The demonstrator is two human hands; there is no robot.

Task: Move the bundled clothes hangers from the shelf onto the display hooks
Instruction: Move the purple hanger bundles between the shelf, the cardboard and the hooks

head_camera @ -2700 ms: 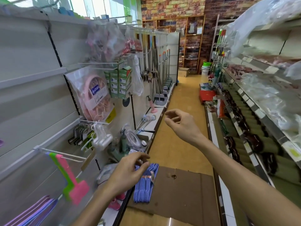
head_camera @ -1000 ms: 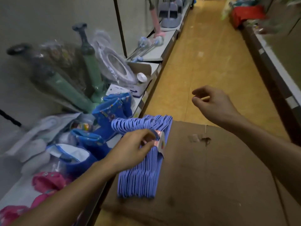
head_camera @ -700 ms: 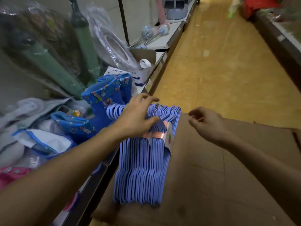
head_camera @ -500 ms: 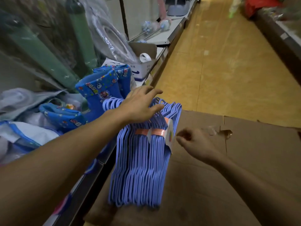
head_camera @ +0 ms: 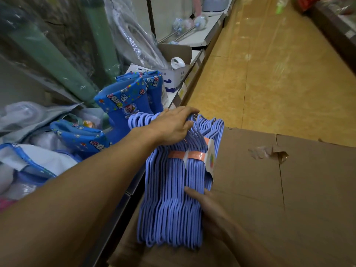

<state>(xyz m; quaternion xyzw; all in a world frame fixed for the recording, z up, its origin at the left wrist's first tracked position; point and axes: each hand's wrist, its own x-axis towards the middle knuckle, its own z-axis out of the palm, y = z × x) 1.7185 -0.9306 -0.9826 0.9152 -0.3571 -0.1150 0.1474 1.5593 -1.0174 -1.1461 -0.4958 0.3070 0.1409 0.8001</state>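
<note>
Creased cardboard [head_camera: 269, 189] under ribbed hangers [head_camera: 169, 205]

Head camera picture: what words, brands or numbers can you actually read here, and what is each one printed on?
"LONG": on the white cardboard box at the back of the shelf; the rest of its print is too small to read.
"ONDS", partly: on the cuff of the upright blue boot, upside down.
Paper tag on the bundle of purple hangers: a coloured mark only, with no readable text.
</note>
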